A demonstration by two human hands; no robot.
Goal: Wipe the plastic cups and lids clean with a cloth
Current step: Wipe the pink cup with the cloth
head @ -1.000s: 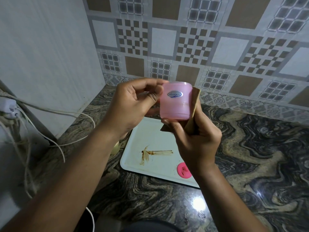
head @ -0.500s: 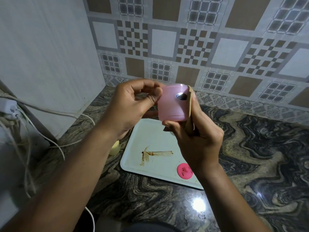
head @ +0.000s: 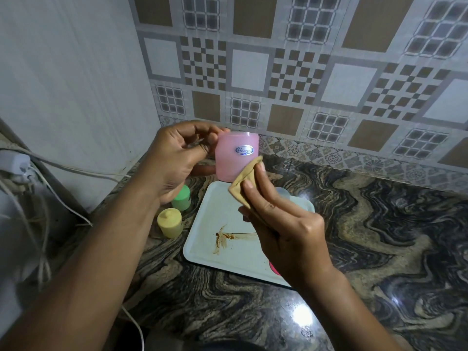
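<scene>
Cup, pink plastic [head: 236,158], is held in the air above the far edge of the white tray [head: 202,252], long axis roughly upright, label turned to the camera. It is gripped from its left side by the left hand [head: 177,160], fingers curled round the wall. A folded tan cloth [head: 247,182] is pinched between thumb and fingers of the right hand [head: 286,224], and its upper corner is laid against the cup's lower right wall. The cup is thus found up and left of the right hand, met only through the cloth. The next wipe is judged to run round the wall, across the axis. A green lidded cup [head: 182,198] and a yellow one [head: 170,222] are left on the bench [head: 379,224], well apart from the cloth.
</scene>
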